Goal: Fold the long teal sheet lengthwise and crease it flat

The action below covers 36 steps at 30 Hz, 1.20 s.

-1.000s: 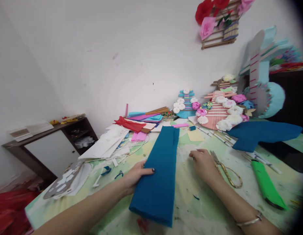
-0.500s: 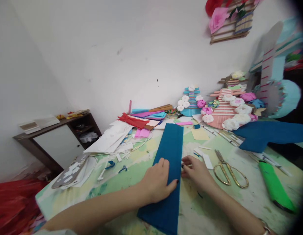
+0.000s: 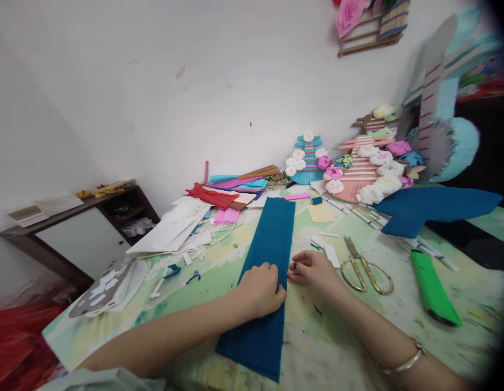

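A long strip of dark blue paper (image 3: 268,233) lies lengthwise on the table, its near end wider. Resting on the middle of the strip, my left hand (image 3: 260,290) has its fingers curled under, and whether it pinches anything is hidden. Beside the strip's right edge is my right hand (image 3: 311,271), fingers bent and drawn together near the edge; what may be between the fingertips is too small to make out. Gold-handled scissors (image 3: 365,269) lie right of my right hand.
A green case (image 3: 433,288) and a blue paper shape (image 3: 439,209) lie at the right. Flower-decorated instrument models (image 3: 360,179) stand along the wall. White sheets (image 3: 170,225), red paper (image 3: 213,195) and small scraps cover the left and back. A dark phone-like slab (image 3: 472,244) is far right.
The view has shifted, so the table objects appear further left. My left thumb, stretched out before, is now drawn in against the hand. My right hand stays by the strip's edge.
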Tool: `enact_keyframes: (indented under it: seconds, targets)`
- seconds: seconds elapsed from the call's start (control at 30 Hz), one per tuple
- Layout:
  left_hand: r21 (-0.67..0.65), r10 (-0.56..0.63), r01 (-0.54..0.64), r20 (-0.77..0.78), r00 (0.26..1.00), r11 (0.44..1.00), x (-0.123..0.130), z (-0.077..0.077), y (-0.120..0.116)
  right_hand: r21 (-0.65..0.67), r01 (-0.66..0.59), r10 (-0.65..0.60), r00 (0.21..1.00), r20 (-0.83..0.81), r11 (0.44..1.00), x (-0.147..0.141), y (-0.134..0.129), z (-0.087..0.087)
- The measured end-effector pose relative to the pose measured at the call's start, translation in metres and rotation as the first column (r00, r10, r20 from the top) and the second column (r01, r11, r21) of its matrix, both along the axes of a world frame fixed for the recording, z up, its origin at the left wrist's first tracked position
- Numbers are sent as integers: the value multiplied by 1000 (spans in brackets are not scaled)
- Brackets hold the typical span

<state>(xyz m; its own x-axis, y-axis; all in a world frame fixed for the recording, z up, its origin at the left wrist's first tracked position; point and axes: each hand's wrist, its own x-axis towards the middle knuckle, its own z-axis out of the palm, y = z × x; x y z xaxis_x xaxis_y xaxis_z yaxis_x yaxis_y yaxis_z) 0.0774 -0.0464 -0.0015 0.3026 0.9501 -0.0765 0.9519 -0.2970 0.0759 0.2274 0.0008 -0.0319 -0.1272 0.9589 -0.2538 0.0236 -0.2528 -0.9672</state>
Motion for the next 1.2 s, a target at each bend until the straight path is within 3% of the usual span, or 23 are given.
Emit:
enact_keyframes:
  seconds: [0.17,0.3,0.47,0.6,0.67,1.0,1.2]
  targets:
    - [-73,29,-15,197,980,997,-4,1,7,-51,-76,76,997,-1,996,-3,-6,5]
    - [-177,62,9,393,917,984,-19,1,16,0,-94,94,995,22,996,-8,-10,2]
    - [-395,234,38,616,752,918,-34,2,21,34,-62,60,997,56,998,-13,-8,-2]
    - [-488,339,147,764,549,861,-38,4,19,24,-62,62,998,26,998,-15,-5,0]
    - [-509,377,191,798,470,840,-37,4,18,20,-64,63,998,23,998,-15,-3,1]
    - [-517,441,285,849,291,807,-41,10,23,-16,-17,16,999,-48,1000,-5,-2,14]
    - [-539,548,288,835,56,791,-61,7,23,-13,52,-52,997,54,999,-2,-1,13]
